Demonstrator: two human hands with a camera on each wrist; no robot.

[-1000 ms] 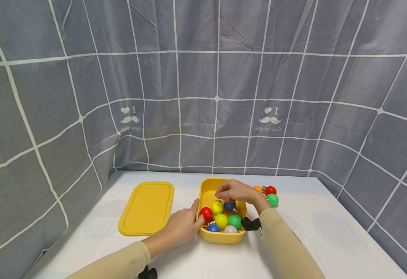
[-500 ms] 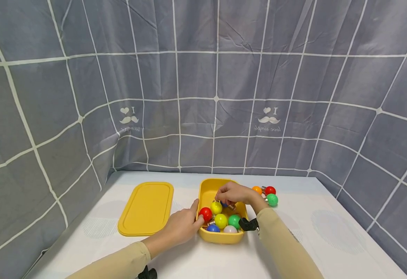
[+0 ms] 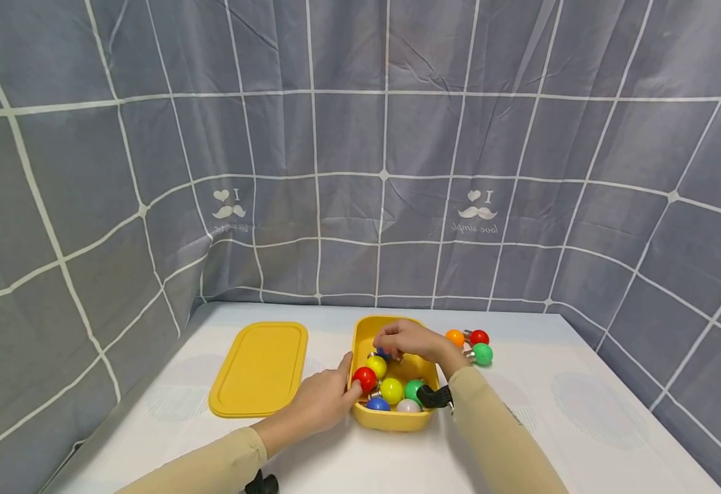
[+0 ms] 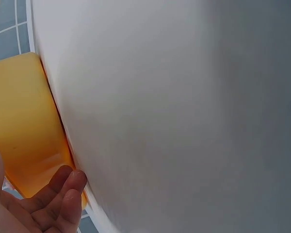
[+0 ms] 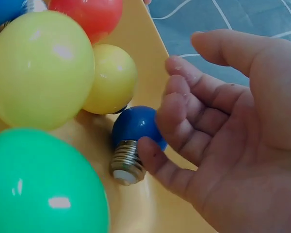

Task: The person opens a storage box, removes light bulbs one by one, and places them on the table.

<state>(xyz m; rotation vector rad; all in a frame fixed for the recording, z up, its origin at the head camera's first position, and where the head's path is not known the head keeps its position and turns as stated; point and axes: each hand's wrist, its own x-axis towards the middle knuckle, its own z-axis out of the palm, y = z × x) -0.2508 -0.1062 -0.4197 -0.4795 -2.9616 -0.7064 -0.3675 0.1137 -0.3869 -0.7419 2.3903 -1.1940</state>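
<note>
An open yellow plastic box (image 3: 395, 422) holds several coloured light bulbs. My left hand (image 3: 320, 398) grips its left wall, thumb over the rim beside a red bulb (image 3: 365, 379); in the left wrist view its fingers (image 4: 70, 194) lie along the outside. Inside the box, my right hand (image 3: 411, 340) is loosely bent at the far half, its fingertips against a blue bulb (image 5: 137, 124) with a metal screw base. That bulb lies beside a yellow bulb (image 3: 376, 366). Another yellow bulb (image 3: 392, 391), a green bulb (image 3: 414, 390), a blue bulb (image 3: 378, 404) and a white bulb (image 3: 407, 406) fill the near half.
A yellow lid (image 3: 259, 370) lies flat to the left of the box. Right of it, an orange bulb (image 3: 455, 337), a red bulb (image 3: 479, 337) and a green bulb (image 3: 482, 354) lie on the white tabletop (image 3: 582, 412). A grey checked curtain (image 3: 348, 137) surrounds the table.
My right hand has moved left within the box, and the blue bulb by its fingers has shifted left too. The neighbouring yellow bulb sits slightly further left. My left hand has stayed put.
</note>
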